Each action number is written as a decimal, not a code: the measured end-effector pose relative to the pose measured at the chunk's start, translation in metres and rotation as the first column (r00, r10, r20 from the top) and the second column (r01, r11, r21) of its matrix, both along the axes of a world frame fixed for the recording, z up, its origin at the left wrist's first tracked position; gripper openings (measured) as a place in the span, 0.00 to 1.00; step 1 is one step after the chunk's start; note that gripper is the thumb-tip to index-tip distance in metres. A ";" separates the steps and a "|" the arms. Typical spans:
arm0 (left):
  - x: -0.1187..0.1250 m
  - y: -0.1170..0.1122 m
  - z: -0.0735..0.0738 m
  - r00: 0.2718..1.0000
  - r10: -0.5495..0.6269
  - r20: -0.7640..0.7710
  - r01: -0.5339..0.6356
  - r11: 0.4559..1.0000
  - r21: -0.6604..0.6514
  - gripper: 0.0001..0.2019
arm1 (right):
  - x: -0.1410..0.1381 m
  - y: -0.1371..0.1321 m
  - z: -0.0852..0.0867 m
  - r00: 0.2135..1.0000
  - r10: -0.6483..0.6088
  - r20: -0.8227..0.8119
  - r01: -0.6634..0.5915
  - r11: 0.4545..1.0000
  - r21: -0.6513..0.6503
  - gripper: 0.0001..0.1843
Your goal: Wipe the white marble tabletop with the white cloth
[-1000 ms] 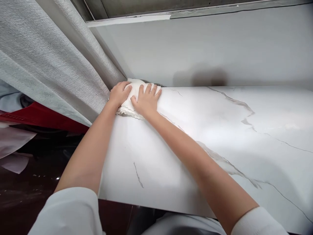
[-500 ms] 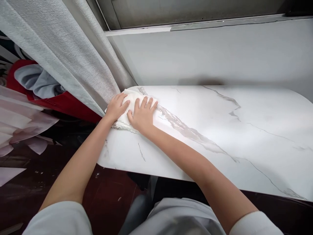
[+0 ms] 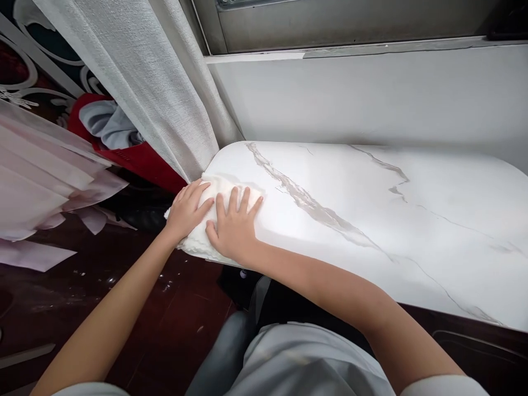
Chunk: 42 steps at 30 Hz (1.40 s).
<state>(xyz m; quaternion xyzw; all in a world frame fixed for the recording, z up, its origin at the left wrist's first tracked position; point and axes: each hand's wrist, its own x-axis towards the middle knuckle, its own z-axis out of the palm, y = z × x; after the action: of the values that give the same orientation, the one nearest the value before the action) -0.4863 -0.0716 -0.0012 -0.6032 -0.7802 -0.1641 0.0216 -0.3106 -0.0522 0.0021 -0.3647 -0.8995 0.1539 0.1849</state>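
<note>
A white folded cloth (image 3: 214, 192) lies at the near left corner of a white marble-patterned table (image 3: 371, 209). My left hand (image 3: 186, 210) presses flat on the cloth's left part, fingers stretched out. Beside it, my right hand (image 3: 231, 223) also lies flat on the cloth with fingers spread. Both hands sit close together, almost touching. The cloth's lower edge hangs slightly over the table's rounded corner.
A grey curtain (image 3: 157, 82) hangs just behind the table's left corner. A grey wall (image 3: 371, 99) runs along the table's far edge. To the left are a red container with grey fabric (image 3: 111, 137), pale pink sheets (image 3: 45, 176) and a dark glossy floor (image 3: 124, 308).
Both hands have slid the cloth from the table's far left corner by the wall toward me, down to the near left corner. The view has shifted back and left.
</note>
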 end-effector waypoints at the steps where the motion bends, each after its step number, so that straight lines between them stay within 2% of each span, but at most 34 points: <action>1: 0.001 -0.004 0.000 1.000 -0.008 -0.001 0.008 1.000 -0.005 0.28 | 0.003 -0.005 0.001 1.000 0.026 0.006 -0.025 1.000 -0.014 0.36; 5: 0.004 -0.014 0.002 1.000 -0.029 0.009 0.029 1.000 0.000 0.26 | 0.015 -0.013 0.010 0.992 0.123 0.023 -0.120 0.986 -0.113 0.36; 9: 0.008 -0.017 0.004 0.995 -0.097 0.031 0.096 0.995 0.031 0.25 | 0.024 -0.006 0.023 0.982 0.190 -0.008 -0.183 0.931 -0.317 0.37; 11: 0.009 -0.017 0.005 0.989 -0.142 0.043 0.141 0.990 0.032 0.24 | 0.025 -0.002 0.026 0.981 0.193 -0.034 -0.192 0.913 -0.361 0.35; 13: 0.010 -0.017 0.005 0.984 -0.169 0.050 0.167 0.985 0.037 0.23 | 0.023 0.001 0.024 0.977 0.205 -0.063 -0.214 0.935 -0.283 0.33; 15: 0.009 -0.017 0.006 0.982 -0.179 0.051 0.177 0.983 0.047 0.22 | 0.018 0.002 0.016 0.965 0.250 -0.079 -0.258 0.959 -0.115 0.33; 17: 0.009 -0.016 0.006 0.983 -0.178 0.052 0.175 0.983 0.056 0.22 | 0.011 0.003 0.010 0.956 0.286 -0.068 -0.286 0.958 0.021 0.33; 18: 0.008 -0.016 0.006 0.983 -0.178 0.053 0.175 0.983 0.058 0.21 | 0.007 0.005 0.008 0.956 0.287 -0.057 -0.285 0.958 0.043 0.34; 21: 0.010 -0.012 0.007 0.986 -0.159 0.046 0.157 0.986 0.051 0.21 | -0.006 0.014 0.011 0.971 0.239 0.001 -0.239 0.970 -0.054 0.35; 23: 0.015 -0.007 0.007 0.993 -0.109 0.034 0.108 0.994 0.034 0.21 | -0.014 0.026 0.016 0.979 0.197 0.043 -0.189 0.970 -0.153 0.34; 25: 0.022 0.001 0.006 0.998 -0.052 0.016 0.052 0.998 0.025 0.22 | -0.019 0.040 0.018 0.988 0.145 0.052 -0.133 0.972 -0.196 0.32; 28: 0.033 0.020 0.005 1.000 -0.006 -0.008 0.006 0.999 0.038 0.22 | -0.024 0.066 0.012 0.997 0.075 -0.006 -0.075 0.990 -0.117 0.27; 32: 0.037 0.062 0.004 1.000 0.000 -0.007 0.000 0.997 0.072 0.21 | -0.026 0.107 0.001 0.998 0.038 -0.053 -0.039 0.999 -0.022 0.22; 38: 0.018 0.143 -0.007 0.996 -0.088 0.015 0.085 0.985 0.148 0.20 | -0.033 0.172 -0.004 0.998 -0.039 -0.053 0.038 0.999 -0.023 0.22; 42: 0.009 0.192 -0.014 0.988 -0.150 0.037 0.142 0.975 0.172 0.19 | -0.033 0.204 -0.006 0.990 -0.128 -0.059 0.128 0.992 -0.006 0.23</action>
<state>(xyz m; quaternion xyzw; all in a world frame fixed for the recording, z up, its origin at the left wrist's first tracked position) -0.4770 0.1208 -0.0149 -0.6506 -0.7174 -0.2456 0.0411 -0.3431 0.1519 -0.0038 -0.4171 -0.8682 0.1532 0.2208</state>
